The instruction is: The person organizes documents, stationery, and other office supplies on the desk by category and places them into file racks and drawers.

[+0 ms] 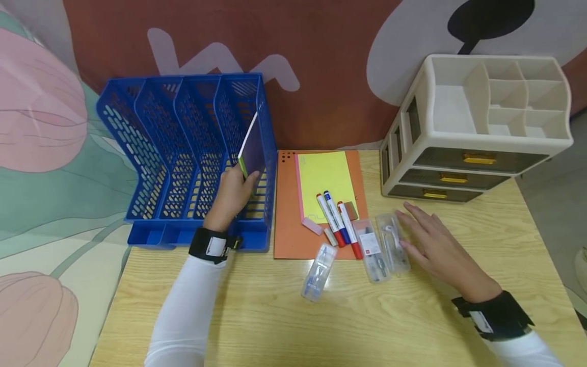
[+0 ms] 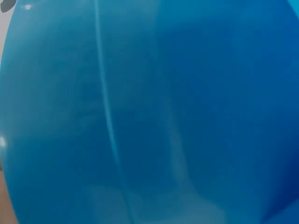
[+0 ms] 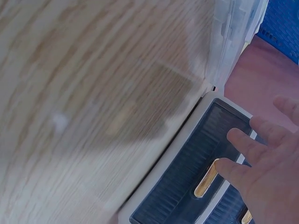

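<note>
My left hand (image 1: 231, 198) reaches into the rightmost section of the blue file rack (image 1: 197, 224). Between thumb and fingers it grips a thin notebook (image 1: 253, 148), standing on edge against the rack's right wall. A blue surface (image 2: 140, 112) fills the left wrist view and hides that hand. My right hand (image 1: 428, 242), fingers spread, hovers at the right side of a clear plastic case (image 1: 393, 242). Beside that lies another clear case (image 1: 372, 251) with a white label. In the right wrist view the fingers (image 3: 245, 144) overlap the drawer fronts.
A white drawer organizer (image 1: 477, 137) stands at the back right. Mid-table, an orange folder (image 1: 289, 204) lies under a yellow notebook (image 1: 325, 178), with markers (image 1: 329, 219) and erasers (image 1: 312, 226) on top. A third clear case (image 1: 319, 272) lies in front on the wooden table (image 1: 275, 316).
</note>
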Available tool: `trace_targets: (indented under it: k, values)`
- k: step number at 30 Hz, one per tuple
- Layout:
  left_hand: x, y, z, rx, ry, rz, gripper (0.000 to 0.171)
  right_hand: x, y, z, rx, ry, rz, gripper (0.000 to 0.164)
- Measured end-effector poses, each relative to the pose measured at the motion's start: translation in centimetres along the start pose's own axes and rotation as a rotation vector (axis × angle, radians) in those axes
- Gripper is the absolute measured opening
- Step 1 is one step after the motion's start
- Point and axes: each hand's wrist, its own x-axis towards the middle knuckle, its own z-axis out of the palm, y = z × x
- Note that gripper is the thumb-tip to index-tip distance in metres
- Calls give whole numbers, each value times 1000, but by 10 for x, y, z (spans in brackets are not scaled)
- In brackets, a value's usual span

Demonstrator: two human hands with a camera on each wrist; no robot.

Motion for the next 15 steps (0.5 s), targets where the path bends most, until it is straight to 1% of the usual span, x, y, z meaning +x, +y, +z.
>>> trace_targets:
  k: [2, 4, 8, 11, 15]
  values:
    - [-1, 2, 1, -3, -19, 1, 34, 0, 0, 1, 8, -9, 7, 69]
    - [-1, 4, 2, -13, -45, -11, 37, 0, 0, 2, 12, -16, 14, 69]
    - [-1, 9, 4, -36, -98, -25, 38, 0, 0, 2, 11, -21, 14, 69]
    - [-1, 12, 5, -45, -121, -3, 39, -1, 0, 3, 13, -16, 14, 69]
    - [1, 15, 8, -29, -131, 27, 44, -2, 0, 3, 13, -16, 16, 69]
